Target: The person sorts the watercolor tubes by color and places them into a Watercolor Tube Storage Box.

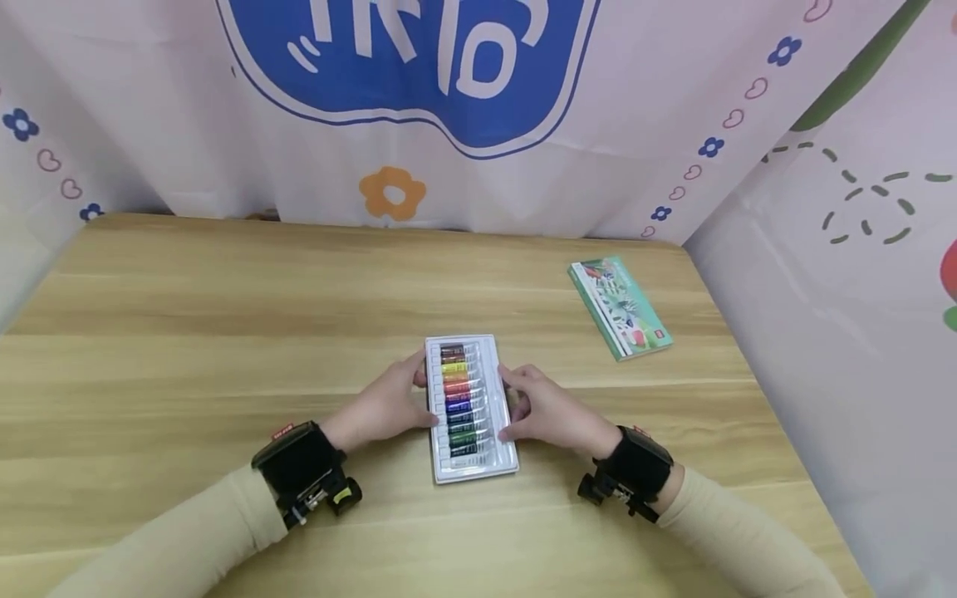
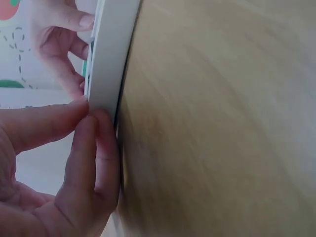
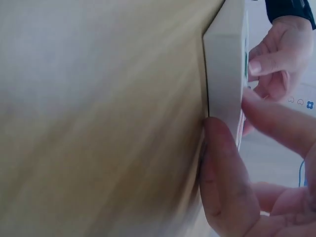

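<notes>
A white tray holds a row of small paint tubes in many colours, from brown and yellow through red and blue to green. It lies on or just above the table; I cannot tell which. My left hand pinches its left long edge, thumb on the upper rim. On the opposite edge, my right hand grips with thumb and fingers. The left wrist view shows the tray's plain side wall between thumb and fingertips. A similar pinch on the side wall appears in the right wrist view.
A flat teal box with a plant picture lies at the back right of the wooden table. Behind the table hangs a printed cloth, and another patterned cloth wall borders the right side.
</notes>
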A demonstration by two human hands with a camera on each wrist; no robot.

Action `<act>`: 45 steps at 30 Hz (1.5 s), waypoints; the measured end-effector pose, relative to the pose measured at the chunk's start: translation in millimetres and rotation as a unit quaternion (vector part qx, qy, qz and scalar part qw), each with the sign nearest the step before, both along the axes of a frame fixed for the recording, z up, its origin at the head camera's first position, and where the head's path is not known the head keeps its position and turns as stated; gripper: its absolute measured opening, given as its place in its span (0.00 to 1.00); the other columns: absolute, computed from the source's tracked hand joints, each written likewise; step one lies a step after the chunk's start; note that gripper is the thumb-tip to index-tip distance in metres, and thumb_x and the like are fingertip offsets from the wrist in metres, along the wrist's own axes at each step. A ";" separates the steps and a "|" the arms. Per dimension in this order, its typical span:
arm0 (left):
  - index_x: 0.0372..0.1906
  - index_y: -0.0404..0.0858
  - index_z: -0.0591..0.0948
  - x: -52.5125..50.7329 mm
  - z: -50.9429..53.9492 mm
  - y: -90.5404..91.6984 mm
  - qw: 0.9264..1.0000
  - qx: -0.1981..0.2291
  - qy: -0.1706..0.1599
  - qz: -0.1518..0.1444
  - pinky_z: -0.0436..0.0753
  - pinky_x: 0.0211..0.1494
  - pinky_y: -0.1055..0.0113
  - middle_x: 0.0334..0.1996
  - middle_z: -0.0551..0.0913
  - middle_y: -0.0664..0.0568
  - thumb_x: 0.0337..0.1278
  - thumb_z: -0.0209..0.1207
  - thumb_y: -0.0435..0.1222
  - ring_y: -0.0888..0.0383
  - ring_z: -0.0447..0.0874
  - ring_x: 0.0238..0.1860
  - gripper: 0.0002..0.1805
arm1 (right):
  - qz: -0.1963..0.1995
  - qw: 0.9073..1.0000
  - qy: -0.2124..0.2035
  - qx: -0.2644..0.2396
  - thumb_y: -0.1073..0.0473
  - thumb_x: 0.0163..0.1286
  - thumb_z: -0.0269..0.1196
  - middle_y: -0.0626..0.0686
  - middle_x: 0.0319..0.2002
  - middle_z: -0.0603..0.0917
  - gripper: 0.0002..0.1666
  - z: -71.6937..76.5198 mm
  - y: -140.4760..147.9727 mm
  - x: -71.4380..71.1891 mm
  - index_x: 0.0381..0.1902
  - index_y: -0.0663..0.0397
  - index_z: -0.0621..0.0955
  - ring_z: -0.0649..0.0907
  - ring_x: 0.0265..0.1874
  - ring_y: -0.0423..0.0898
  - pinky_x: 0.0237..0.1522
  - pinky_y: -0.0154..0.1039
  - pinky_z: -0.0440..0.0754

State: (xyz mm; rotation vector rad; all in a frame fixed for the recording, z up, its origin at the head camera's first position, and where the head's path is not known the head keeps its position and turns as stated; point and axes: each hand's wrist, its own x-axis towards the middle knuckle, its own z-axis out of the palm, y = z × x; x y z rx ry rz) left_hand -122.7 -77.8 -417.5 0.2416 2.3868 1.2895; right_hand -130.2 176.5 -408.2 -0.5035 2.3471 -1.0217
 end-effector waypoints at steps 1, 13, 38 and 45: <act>0.80 0.27 0.50 0.7 0.6 -1.0 1.000 -0.004 0.002 0.001 0.76 0.63 0.47 0.49 0.79 0.38 0.43 0.75 0.24 0.46 0.78 0.49 0.60 | 0.003 1.000 0.003 0.002 0.69 0.58 0.76 0.59 0.54 0.71 0.58 0.0 -1.1 -0.6 0.78 0.69 0.56 0.80 0.34 0.43 0.35 0.33 0.81; 0.81 0.32 0.53 5.5 -2.7 0.2 1.000 0.008 0.015 0.017 0.79 0.58 0.47 0.56 0.73 0.31 0.40 0.76 0.24 0.45 0.77 0.48 0.62 | 0.043 0.998 0.030 0.022 0.64 0.59 0.77 0.63 0.62 0.71 0.55 12.5 8.1 -17.3 0.77 0.70 0.59 0.82 0.38 0.43 0.41 0.34 0.85; 0.80 0.29 0.54 12.3 -0.6 0.2 0.998 0.036 -0.031 0.036 0.84 0.37 0.64 0.58 0.67 0.33 0.46 0.73 0.22 0.55 0.81 0.31 0.56 | -0.142 0.943 0.176 0.245 0.36 0.58 0.75 0.82 0.60 0.71 0.62 11.5 143.5 -91.9 0.67 0.84 0.65 0.75 0.55 0.72 0.59 0.67 0.74; 0.79 0.30 0.56 14.7 -1.7 0.9 0.998 0.034 -0.028 0.041 0.84 0.39 0.63 0.58 0.68 0.34 0.47 0.73 0.22 0.54 0.81 0.33 0.54 | -0.111 0.948 0.177 0.239 0.38 0.60 0.75 0.82 0.65 0.66 0.61 11.7 111.0 -97.0 0.71 0.81 0.63 0.72 0.60 0.72 0.60 0.67 0.73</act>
